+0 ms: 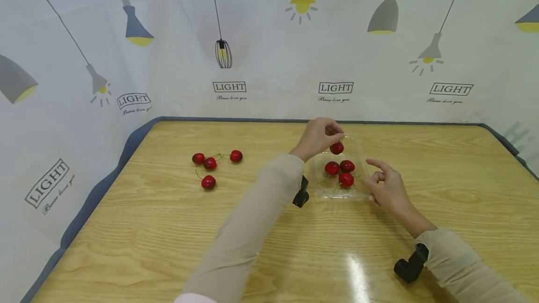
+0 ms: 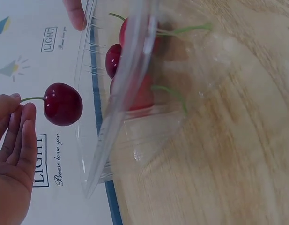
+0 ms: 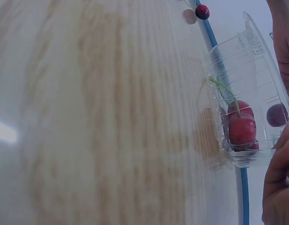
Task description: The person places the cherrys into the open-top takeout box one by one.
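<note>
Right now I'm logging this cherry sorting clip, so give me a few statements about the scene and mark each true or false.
1. The left hand pinches a cherry by its stem above the clear container. True.
2. Five cherries lie inside the container. False: three lie inside.
3. Four loose cherries lie on the table left of the container. True.
4. The right hand grips a cherry. False: it holds no cherry and is at the container's right edge.

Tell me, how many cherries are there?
8 glossy red cherries: four loose on the wooden table at left, three in the clear plastic tray, one in the left hand's grip. None seems hidden.
</note>
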Available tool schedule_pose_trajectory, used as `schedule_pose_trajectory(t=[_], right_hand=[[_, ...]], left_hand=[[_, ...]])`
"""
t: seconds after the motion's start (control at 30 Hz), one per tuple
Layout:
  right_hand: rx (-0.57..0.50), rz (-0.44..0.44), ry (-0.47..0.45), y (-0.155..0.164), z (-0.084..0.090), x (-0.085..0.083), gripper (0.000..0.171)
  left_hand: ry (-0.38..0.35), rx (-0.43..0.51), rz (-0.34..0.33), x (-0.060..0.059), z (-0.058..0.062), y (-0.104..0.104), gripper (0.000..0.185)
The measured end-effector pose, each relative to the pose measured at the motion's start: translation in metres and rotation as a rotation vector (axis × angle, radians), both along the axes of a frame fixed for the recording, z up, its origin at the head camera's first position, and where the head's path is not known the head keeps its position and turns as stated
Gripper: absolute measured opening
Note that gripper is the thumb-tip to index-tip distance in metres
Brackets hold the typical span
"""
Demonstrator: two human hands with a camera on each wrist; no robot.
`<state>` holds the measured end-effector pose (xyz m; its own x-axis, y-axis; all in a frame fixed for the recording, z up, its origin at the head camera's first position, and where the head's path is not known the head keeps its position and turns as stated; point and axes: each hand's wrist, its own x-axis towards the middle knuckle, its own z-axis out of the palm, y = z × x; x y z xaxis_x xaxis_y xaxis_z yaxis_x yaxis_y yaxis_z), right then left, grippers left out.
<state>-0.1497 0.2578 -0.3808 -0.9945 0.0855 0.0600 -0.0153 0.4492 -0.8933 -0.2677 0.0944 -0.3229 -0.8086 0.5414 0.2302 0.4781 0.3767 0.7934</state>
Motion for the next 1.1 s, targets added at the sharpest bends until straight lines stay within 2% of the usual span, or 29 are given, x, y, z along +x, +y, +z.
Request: schedule_pose_trajectory(t=[0.4,0.73,1.1], right_hand=[[0.002,-0.002,-0.001,-0.001,0.0,0.001,0.052],[-0.002,-0.001,-0.001,-0.002,0.0,0.001,0.053],[-0.003,0.0,0.006,-0.001,0.0,0.0,0.054]], left_hand=[[-0.098,0.069,0.068,0.0,-0.013,0.002,0.009],[-0.161,0.074,0.112,0.003,-0.016,0.005,0.008],[-0.196,0.068,0.114,0.002,-0.023,0.004,0.007]])
